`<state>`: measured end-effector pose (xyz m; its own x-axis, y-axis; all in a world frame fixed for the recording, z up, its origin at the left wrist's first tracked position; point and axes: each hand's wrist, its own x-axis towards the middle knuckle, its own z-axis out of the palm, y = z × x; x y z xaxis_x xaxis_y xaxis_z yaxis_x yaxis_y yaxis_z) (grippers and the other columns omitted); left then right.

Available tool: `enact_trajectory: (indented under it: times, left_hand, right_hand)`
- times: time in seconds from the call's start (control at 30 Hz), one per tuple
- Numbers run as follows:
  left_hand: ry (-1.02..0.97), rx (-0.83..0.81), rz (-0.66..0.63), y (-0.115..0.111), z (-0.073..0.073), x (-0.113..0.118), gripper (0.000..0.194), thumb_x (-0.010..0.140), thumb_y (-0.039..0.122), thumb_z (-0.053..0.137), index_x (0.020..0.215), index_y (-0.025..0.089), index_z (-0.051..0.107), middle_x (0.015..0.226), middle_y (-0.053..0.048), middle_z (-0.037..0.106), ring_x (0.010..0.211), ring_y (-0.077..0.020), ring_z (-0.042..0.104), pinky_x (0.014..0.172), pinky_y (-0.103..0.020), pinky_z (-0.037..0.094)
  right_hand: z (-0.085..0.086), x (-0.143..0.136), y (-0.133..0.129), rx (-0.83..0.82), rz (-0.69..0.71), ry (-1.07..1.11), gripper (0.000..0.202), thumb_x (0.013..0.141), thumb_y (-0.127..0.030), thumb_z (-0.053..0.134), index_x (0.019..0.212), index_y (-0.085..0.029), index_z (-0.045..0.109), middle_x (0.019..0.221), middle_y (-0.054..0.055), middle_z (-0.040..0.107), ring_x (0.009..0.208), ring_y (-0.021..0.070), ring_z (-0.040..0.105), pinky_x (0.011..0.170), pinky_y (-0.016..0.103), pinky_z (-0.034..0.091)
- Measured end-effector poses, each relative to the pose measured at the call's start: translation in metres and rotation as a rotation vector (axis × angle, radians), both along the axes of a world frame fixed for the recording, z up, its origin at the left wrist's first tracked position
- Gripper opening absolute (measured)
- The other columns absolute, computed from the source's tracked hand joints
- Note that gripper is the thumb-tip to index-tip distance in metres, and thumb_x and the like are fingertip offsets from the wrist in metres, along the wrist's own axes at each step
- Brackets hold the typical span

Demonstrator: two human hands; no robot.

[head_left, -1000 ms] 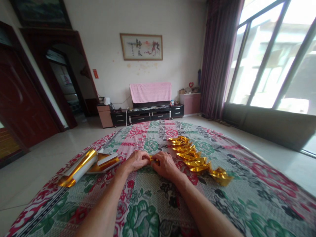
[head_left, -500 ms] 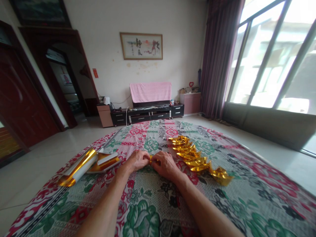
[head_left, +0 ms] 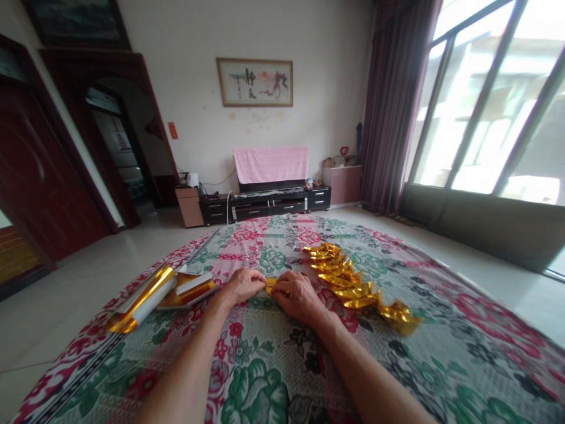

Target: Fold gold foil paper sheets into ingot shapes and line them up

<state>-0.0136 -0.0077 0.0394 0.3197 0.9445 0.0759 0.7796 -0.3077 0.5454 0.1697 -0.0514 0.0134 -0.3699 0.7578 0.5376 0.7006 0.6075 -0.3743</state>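
A small piece of gold foil paper (head_left: 271, 285) lies between my hands at the middle of the table, mostly covered by fingers. My left hand (head_left: 245, 285) pinches its left edge with closed fingertips. My right hand (head_left: 295, 293) is closed over the right part of the same piece, its fingers curled. Just right of the hands runs a row of several folded gold foil paper shapes (head_left: 353, 288). To the left lie a rolled stack of gold and white foil paper (head_left: 145, 297) and a second stack of gold sheets (head_left: 194, 287) beside it.
A flowered cloth (head_left: 256, 388) in red, green and grey covers the round table. Beyond it stand a low black cabinet (head_left: 253, 211) and a pink cloth (head_left: 271, 165) draped over something. Tall windows (head_left: 481, 118) and a purple curtain (head_left: 392, 112) are at the right.
My left hand has shifted slightly left from my right, showing more of the gold foil paper between them. The whole view has moved a little.
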Motion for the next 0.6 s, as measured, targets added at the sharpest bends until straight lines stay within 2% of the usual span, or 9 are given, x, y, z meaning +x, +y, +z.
enact_trajectory:
  times: [0.23, 0.37, 0.47, 0.6]
  left_hand:
    - [-0.051, -0.036, 0.033, 0.0041, -0.0073, -0.0006, 0.033, 0.065, 0.033, 0.049, 0.082, 0.016, 0.072, 0.064, -0.001, 0.066, 0.057, -0.0137, 0.054, 0.053, -0.022, 0.038]
    - [-0.048, 0.028, 0.049, 0.0036, -0.0081, 0.0002, 0.032, 0.066, 0.032, 0.049, 0.082, 0.017, 0.072, 0.066, 0.000, 0.066, 0.058, -0.0130, 0.054, 0.054, -0.021, 0.038]
    - [-0.024, 0.053, -0.016, 0.0022, -0.0058, -0.0007, 0.033, 0.069, 0.031, 0.048, 0.087, 0.018, 0.072, 0.065, 0.001, 0.066, 0.056, -0.0120, 0.053, 0.054, -0.021, 0.037]
    - [0.032, 0.009, -0.095, 0.0009, -0.0030, -0.0020, 0.032, 0.069, 0.029, 0.049, 0.088, 0.018, 0.073, 0.070, 0.000, 0.068, 0.061, -0.0126, 0.056, 0.057, -0.021, 0.040]
  right_hand:
    - [0.0023, -0.0002, -0.0013, -0.007, -0.003, -0.003, 0.015, 0.078, -0.023, 0.056, 0.077, -0.027, 0.070, 0.087, 0.001, 0.063, 0.083, 0.0145, 0.055, 0.078, 0.027, 0.037]
    - [0.0031, -0.0012, -0.0021, -0.010, -0.009, -0.002, 0.015, 0.079, -0.023, 0.056, 0.077, -0.027, 0.070, 0.087, 0.001, 0.063, 0.083, 0.0149, 0.055, 0.079, 0.028, 0.036]
    - [0.0031, -0.0013, -0.0021, -0.005, -0.007, -0.001, 0.014, 0.079, -0.023, 0.056, 0.079, -0.027, 0.070, 0.088, 0.002, 0.063, 0.084, 0.0155, 0.055, 0.079, 0.029, 0.037]
    - [0.0026, -0.0010, -0.0028, 0.007, -0.001, 0.000, 0.015, 0.081, -0.025, 0.054, 0.080, -0.026, 0.069, 0.087, 0.002, 0.062, 0.083, 0.0151, 0.055, 0.079, 0.029, 0.037]
